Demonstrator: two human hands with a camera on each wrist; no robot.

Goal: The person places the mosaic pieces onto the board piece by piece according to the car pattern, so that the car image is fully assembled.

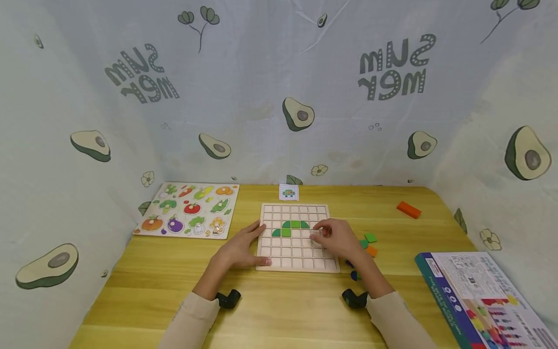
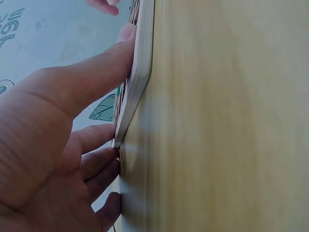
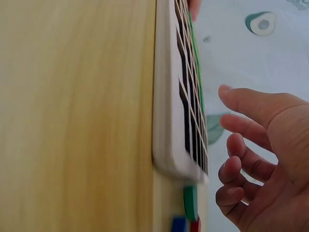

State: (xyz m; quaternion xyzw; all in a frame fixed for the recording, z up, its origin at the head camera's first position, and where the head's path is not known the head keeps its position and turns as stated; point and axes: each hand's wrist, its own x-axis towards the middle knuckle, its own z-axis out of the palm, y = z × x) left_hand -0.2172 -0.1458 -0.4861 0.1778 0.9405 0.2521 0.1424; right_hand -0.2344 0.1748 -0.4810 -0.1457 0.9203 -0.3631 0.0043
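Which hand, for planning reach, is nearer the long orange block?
Right. The right hand is left of the block, over the board; the left hand is farther left, at the board's edge.

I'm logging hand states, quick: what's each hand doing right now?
Left hand: open, thumb and fingers touching the flat, pale wooden grid board.
Right hand: open, fingers loosely curled, holding nothing, over the board's right side.

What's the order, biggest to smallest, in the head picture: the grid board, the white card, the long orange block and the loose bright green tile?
1. Grid board
2. White card
3. Long orange block
4. Loose bright green tile
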